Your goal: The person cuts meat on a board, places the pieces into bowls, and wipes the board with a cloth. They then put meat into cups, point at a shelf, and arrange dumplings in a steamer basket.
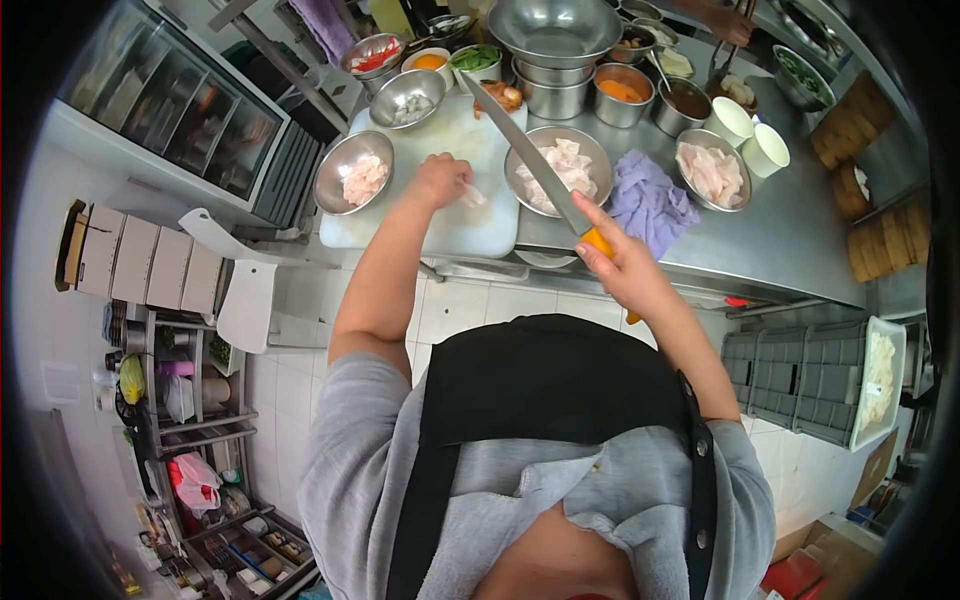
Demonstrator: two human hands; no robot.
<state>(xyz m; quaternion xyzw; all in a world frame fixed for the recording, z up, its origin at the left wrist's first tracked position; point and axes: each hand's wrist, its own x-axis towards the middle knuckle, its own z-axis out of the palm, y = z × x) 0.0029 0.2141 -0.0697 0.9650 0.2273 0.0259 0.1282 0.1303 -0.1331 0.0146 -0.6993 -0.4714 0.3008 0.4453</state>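
Observation:
My left hand (443, 182) is over the white cutting board (350, 232), its fingers curled onto a small piece of pale raw meat (474, 197). In my right hand (625, 262) is a long knife (528, 150) with a yellow handle, raised with its blade slanting up and to the left. Behind the blade, a metal bowl (515, 185) holds pale raw meat slices. Left of my left hand, another metal bowl (325, 185) contains pinkish raw meat pieces. A purple cloth (650, 195) lies on the steel counter close to my right hand.
Farther back stand a bowl with greyish pieces (408, 98), a large metal bowl (555, 30) and sauce pots (624, 95). To the right are a meat bowl (712, 170) and white cups (765, 150). Another person's hand (728, 22) holds tongs or chopsticks at the back right.

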